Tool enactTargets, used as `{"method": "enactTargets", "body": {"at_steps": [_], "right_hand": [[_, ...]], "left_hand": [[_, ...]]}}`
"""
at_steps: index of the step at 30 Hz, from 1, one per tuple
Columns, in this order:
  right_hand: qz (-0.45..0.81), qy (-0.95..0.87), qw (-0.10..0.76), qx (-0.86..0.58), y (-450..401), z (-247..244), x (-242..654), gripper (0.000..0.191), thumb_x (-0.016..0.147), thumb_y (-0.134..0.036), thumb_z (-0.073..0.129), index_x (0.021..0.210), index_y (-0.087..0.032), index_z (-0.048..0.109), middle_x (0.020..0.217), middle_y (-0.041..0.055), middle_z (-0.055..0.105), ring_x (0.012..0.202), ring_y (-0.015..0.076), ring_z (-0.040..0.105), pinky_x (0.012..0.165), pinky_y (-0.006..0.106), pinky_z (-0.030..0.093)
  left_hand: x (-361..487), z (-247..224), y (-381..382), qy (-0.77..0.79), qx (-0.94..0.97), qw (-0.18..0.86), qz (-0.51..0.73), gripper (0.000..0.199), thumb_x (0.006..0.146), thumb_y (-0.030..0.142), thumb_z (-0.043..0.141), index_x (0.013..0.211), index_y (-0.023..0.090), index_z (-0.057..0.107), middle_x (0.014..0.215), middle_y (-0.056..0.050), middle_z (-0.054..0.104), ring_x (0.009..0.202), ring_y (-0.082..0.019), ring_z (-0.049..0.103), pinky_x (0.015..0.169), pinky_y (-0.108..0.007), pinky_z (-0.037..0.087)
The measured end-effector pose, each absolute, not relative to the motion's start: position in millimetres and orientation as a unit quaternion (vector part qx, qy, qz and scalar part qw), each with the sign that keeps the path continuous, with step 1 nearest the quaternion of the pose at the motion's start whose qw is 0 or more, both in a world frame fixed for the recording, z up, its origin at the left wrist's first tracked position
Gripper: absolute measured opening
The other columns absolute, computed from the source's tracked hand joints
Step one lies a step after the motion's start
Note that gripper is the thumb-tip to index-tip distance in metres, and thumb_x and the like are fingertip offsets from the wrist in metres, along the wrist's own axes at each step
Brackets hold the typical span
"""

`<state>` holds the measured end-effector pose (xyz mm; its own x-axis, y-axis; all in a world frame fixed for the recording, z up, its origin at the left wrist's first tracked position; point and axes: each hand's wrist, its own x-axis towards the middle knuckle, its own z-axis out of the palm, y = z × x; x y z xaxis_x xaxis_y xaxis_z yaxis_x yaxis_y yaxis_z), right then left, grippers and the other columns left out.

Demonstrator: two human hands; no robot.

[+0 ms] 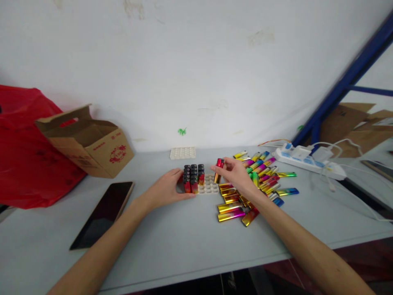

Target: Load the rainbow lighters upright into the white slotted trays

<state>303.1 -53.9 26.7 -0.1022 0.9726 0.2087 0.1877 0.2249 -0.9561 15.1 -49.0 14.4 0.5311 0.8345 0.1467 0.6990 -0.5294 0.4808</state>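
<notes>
two hands (167, 187) (238, 174), one held lighter (218, 172), two trays (209, 186) (183, 153)

I'd call this a small workshop corner: a plain table (159, 246) against a scuffed wall (196, 73), heaped lighters (230, 207) beside a tray (209, 187), a carton (102, 153), a power strip (333, 169).

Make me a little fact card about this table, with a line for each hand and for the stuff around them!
Left hand: spread around the left end of the red lighters with black tops; touching or just beside, hard to tell
Right hand: pinches a shiny red-and-gold lighter, slightly tilted
Tray: pale, holed tray; lighters stand upright on its left, holes show on its right
Pile: shiny, many-coloured lighters, lying loose around the right hand
By the wall: second pale tray
Far left: red plastic bag, brown cardboard box
</notes>
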Motion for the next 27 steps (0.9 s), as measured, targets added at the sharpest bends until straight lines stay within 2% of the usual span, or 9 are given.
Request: {"method": "enactTargets", "body": {"at_steps": [3, 7, 10, 13, 15, 17, 23, 25, 27], "right_hand": [[0.398, -0.645, 0.470, -0.453, -53.5, 25.4, 300.3, 0.070, 0.088, -0.089, 0.072, 0.068, -0.026, 0.049, 0.063, -0.0042, 0.047, 0.061, 0.0146, 0.044, 0.056, 0.029, 0.037], [0.477, -0.638, 0.462, -0.391, -57.4, 26.1, 293.8, 0.066, 0.095, -0.090, 0.060, 0.090, -0.025, 0.059, 0.074, -0.0037, 0.059, 0.057, 0.0136, 0.053, 0.057, 0.029, 0.046], [0.536, -0.602, 0.457, -0.377, -61.0, 27.0, 289.7, 0.066, 0.090, -0.091, 0.068, 0.103, -0.026, 0.060, 0.064, -0.0097, 0.047, 0.047, 0.0113, 0.038, 0.047, 0.025, 0.033], [0.571, -0.565, 0.444, -0.396, -62.6, 26.9, 287.7, 0.072, 0.086, -0.097, 0.064, 0.084, -0.025, 0.057, 0.059, -0.0106, 0.031, 0.048, 0.0093, 0.023, 0.046, 0.024, 0.019], [0.587, -0.542, 0.428, -0.422, -62.6, 25.8, 287.1, 0.077, 0.088, -0.100, 0.056, 0.070, -0.026, 0.048, 0.057, -0.0092, 0.026, 0.049, 0.0089, 0.019, 0.046, 0.025, 0.015], [0.588, -0.527, 0.419, -0.447, -62.3, 24.0, 286.6, 0.076, 0.091, -0.096, 0.053, 0.063, -0.027, 0.040, 0.055, -0.0079, 0.025, 0.049, 0.0093, 0.017, 0.046, 0.026, 0.013], [0.563, -0.532, 0.414, -0.478, -63.4, 20.8, 285.5, 0.055, 0.101, -0.064, 0.047, 0.060, -0.028, 0.036, 0.052, -0.0051, 0.028, 0.046, 0.0115, 0.020, 0.044, 0.027, 0.016], [0.561, -0.539, 0.413, -0.473, -63.9, 21.3, 285.5, 0.054, 0.100, -0.063, 0.047, 0.061, -0.028, 0.037, 0.051, -0.0051, 0.028, 0.046, 0.0116, 0.021, 0.044, 0.027, 0.016], [0.558, -0.544, 0.417, -0.468, -63.5, 21.9, 285.6, 0.058, 0.100, -0.070, 0.048, 0.061, -0.028, 0.038, 0.052, -0.0053, 0.029, 0.047, 0.0115, 0.021, 0.045, 0.027, 0.016]], "left_hand": [[15.0, 14.4, -48.9, 0.446, 0.857, 0.180, 0.184, 0.058, 0.084, 0.075, 0.082, 0.105, 0.023, 0.072, 0.113, -0.012, 0.076, 0.104, -0.034, 0.072, 0.093, -0.045, 0.058], [15.0, 14.0, -49.1, 0.448, 0.855, 0.184, 0.185, 0.059, 0.083, 0.075, 0.083, 0.106, 0.022, 0.073, 0.114, -0.013, 0.076, 0.104, -0.035, 0.072, 0.092, -0.046, 0.058], [15.7, 14.7, -49.7, 0.455, 0.852, 0.185, 0.182, 0.057, 0.083, 0.072, 0.084, 0.108, 0.022, 0.073, 0.113, -0.012, 0.076, 0.103, -0.034, 0.072, 0.093, -0.044, 0.057], [16.3, 15.3, -50.0, 0.455, 0.853, 0.182, 0.179, 0.057, 0.083, 0.073, 0.083, 0.106, 0.022, 0.072, 0.111, -0.011, 0.075, 0.101, -0.033, 0.071, 0.092, -0.043, 0.057], [16.4, 15.2, -49.9, 0.451, 0.855, 0.180, 0.181, 0.057, 0.083, 0.074, 0.083, 0.104, 0.022, 0.071, 0.110, -0.011, 0.075, 0.100, -0.033, 0.071, 0.091, -0.043, 0.056], [16.1, 14.8, -49.6, 0.448, 0.856, 0.180, 0.184, 0.057, 0.083, 0.073, 0.083, 0.104, 0.022, 0.070, 0.109, -0.010, 0.074, 0.099, -0.033, 0.071, 0.091, -0.044, 0.057], [15.3, 14.5, -49.9, 0.455, 0.854, 0.177, 0.179, 0.057, 0.083, 0.074, 0.083, 0.103, 0.023, 0.069, 0.109, -0.011, 0.074, 0.100, -0.034, 0.071, 0.091, -0.045, 0.057], [15.2, 14.4, -49.9, 0.458, 0.853, 0.177, 0.179, 0.057, 0.082, 0.075, 0.084, 0.103, 0.023, 0.070, 0.109, -0.011, 0.075, 0.100, -0.034, 0.071, 0.091, -0.045, 0.058], [15.1, 14.0, -49.7, 0.458, 0.852, 0.178, 0.180, 0.058, 0.082, 0.075, 0.084, 0.104, 0.023, 0.070, 0.110, -0.012, 0.075, 0.100, -0.034, 0.071, 0.090, -0.045, 0.058]]}}
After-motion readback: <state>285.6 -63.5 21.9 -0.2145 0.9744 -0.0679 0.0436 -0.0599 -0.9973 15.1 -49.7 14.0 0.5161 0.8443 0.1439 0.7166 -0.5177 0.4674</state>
